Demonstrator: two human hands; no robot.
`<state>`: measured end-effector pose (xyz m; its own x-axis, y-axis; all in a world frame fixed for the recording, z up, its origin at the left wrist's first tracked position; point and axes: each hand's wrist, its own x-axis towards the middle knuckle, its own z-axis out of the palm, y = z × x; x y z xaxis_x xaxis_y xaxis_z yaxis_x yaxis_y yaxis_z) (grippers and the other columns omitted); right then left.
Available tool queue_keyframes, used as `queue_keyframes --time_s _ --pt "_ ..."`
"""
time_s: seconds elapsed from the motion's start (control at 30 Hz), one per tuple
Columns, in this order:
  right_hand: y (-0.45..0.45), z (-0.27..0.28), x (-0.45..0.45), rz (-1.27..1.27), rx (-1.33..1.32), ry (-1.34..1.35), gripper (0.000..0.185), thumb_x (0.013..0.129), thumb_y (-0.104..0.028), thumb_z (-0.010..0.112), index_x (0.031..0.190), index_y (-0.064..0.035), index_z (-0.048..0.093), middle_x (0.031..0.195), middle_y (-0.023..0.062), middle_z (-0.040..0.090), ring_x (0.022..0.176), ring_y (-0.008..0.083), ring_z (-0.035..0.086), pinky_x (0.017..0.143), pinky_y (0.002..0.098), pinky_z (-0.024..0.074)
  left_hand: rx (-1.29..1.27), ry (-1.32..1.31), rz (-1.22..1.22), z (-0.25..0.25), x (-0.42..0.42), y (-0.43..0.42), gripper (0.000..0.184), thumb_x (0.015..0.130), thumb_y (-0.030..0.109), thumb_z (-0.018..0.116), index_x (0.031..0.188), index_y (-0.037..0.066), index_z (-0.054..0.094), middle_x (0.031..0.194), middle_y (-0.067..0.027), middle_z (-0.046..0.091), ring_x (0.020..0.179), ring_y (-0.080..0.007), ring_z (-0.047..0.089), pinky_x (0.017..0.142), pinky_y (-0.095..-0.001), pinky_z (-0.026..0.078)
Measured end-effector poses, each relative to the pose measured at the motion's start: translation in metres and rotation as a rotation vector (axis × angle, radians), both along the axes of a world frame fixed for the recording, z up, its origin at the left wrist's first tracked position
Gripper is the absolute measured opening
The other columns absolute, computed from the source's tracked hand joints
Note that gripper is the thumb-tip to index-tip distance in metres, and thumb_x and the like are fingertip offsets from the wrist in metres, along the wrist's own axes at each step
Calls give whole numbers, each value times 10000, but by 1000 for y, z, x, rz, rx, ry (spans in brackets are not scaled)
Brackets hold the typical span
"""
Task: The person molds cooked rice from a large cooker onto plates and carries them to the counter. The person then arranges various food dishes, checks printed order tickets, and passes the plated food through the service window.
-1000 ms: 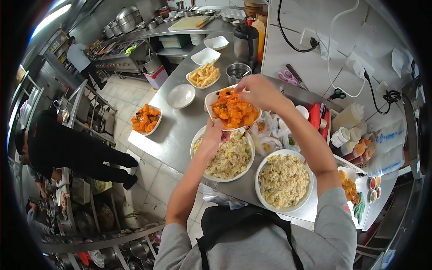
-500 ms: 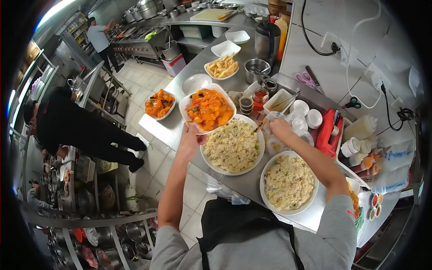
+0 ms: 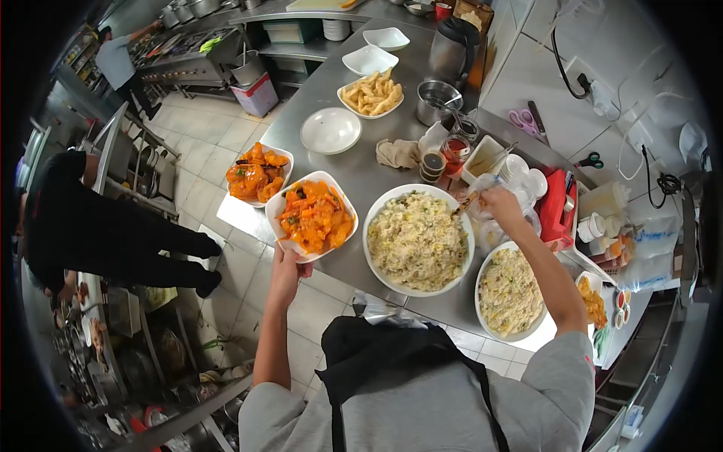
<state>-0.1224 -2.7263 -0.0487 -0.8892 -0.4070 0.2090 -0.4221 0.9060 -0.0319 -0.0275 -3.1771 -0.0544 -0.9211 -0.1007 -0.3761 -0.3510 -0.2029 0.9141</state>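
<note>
My left hand (image 3: 290, 265) grips the near rim of a white square bowl filled with orange glazed food (image 3: 315, 217), at the left edge of the steel counter. Beside it stands a second bowl of orange food (image 3: 257, 175). My right hand (image 3: 497, 203) is closed among clear plastic bags (image 3: 489, 226), with its fingertips by a small brown item at the rim of a large bowl of fried rice (image 3: 418, 241); what it pinches is too small to name. Another large rice bowl (image 3: 510, 292) lies under my right forearm.
Behind are an empty white bowl (image 3: 331, 131), a bowl of fries (image 3: 370, 95), a metal pot (image 3: 438, 102), sauce jars (image 3: 456, 151) and a cloth (image 3: 398, 154). A red holder (image 3: 557, 209) stands right. Two people (image 3: 128, 218) are at the left, across the aisle.
The bowl in my left hand has moved left and down, beside the other orange bowl. My right hand has left that bowl and moved right to the plastic bags. The view has shifted.
</note>
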Motion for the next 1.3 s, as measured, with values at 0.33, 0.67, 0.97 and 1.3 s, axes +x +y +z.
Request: queue_keyframes --time_s 0.33,0.67,0.97,1.3 --pt "17 74 6 -493 -878 -430 239 776 -115 600 937 61 617 758 84 636 665 124 596 630 218 487 29 -56 -74 -24 13 -33 294 829 120 277 1116 71 320 734 -87 476 507 -132 446 475 -250 392" --pt "-225 121 -114 43 -818 -646 236 772 -179 606 877 30 642 692 22 602 608 61 536 539 204 431 83 -17 -114 -33 3 -37 336 819 79 275 1152 34 275 628 -69 482 440 -127 451 427 -250 394" --pt "-461 37 -153 524 -357 -265 123 675 2 550 734 -18 655 717 184 609 673 325 599 626 382 481 74 -2 -135 -37 -3 -37 367 825 69 281 1187 13 255 647 -71 477 462 -117 469 429 -257 412" --pt "-465 46 -155 508 -446 -146 91 683 -13 555 720 -12 638 769 175 611 714 318 593 641 377 475 88 -46 -152 -29 -4 -39 417 798 90 287 1210 41 252 702 -79 494 478 -120 469 448 -239 393"
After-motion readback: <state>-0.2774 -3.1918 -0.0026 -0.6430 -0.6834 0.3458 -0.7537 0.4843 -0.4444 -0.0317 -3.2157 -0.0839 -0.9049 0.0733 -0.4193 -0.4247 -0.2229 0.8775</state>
